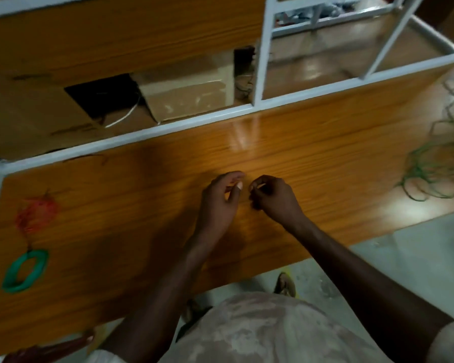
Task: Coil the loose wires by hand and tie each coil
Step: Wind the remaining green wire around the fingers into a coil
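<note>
My left hand [219, 203] and my right hand [271, 199] hover close together over the middle of the wooden table [312, 142]. The left hand's fingers are loosely apart, thumb near forefinger. The right hand's fingers are curled shut; the blur hides whether anything thin is pinched in them. A tied green coil [25, 271] lies at the table's left front. A blurred red coil [37, 213] lies just behind it. A tangle of loose green wire [435, 166] spreads over the table's right end, well away from both hands.
A white metal frame [260, 61] runs along the table's far edge, with cardboard boxes [186, 93] behind it. Another person's hand [47, 349] shows at the bottom left. The grey floor [417, 252] and a sandalled foot [285, 284] lie below the near edge.
</note>
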